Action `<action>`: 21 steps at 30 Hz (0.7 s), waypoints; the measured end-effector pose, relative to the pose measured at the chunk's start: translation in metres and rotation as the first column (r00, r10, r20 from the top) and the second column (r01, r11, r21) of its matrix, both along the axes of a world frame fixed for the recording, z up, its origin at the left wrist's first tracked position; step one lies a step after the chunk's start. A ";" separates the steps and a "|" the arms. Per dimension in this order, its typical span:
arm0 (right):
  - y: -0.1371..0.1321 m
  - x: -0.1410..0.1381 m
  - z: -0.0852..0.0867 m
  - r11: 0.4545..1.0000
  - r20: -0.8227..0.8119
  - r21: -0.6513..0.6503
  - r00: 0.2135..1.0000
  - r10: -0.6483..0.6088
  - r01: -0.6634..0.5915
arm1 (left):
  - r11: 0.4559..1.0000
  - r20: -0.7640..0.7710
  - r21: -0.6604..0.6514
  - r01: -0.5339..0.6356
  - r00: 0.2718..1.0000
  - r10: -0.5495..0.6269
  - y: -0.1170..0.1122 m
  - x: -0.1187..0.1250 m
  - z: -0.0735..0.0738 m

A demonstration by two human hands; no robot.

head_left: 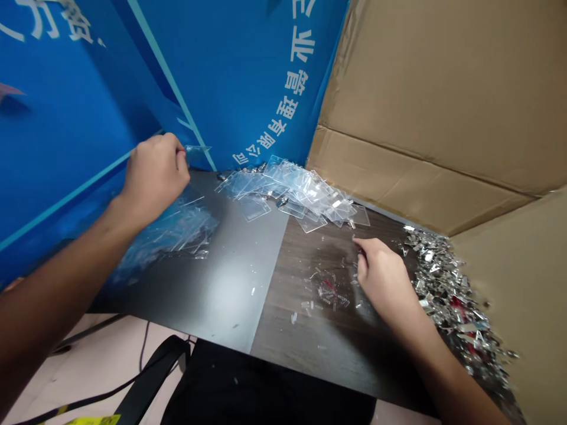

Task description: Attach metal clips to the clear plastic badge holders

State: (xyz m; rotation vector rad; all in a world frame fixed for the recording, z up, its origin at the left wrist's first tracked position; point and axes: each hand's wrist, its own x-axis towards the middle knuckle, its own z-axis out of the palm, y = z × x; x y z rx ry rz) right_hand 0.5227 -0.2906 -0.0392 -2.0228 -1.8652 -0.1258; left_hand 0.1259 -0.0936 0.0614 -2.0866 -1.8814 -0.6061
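My left hand [157, 171] is closed around the edge of a clear plastic badge holder [198, 149], raised over the left side of the table. Beneath it lies a loose pile of clear badge holders [177, 233], partly hidden by my forearm. My right hand [381, 265] is pinched above the brown part of the table; a tiny pale bit shows at its fingertip, too small to name. Close to that hand are scattered small clear plastic strips [330, 292]. Beyond both hands, a heap of badge holders with metal clips [305, 192] rests against the back.
A long heap of metal clips [452, 301] runs along the right edge beside a cardboard wall [425, 106]. A blue printed panel [230, 71] stands behind the table [221, 283]. Below the front edge are a black chair part [153, 378] and cables [97, 392].
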 end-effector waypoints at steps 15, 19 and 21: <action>-0.004 -0.004 0.001 0.999 -0.028 0.052 0.999 0.016 -0.015 | 0.956 0.346 0.196 0.220 0.896 -0.277 -0.025 -0.017 -0.011; -0.005 -0.004 0.001 0.993 -0.039 0.117 0.999 0.035 -0.030 | 0.930 0.686 0.170 0.327 0.638 -0.350 -0.057 0.007 -0.013; -0.004 -0.007 0.004 0.987 -0.128 0.150 0.989 0.078 -0.058 | 0.899 0.861 0.075 0.431 0.427 -0.276 -0.072 0.029 -0.018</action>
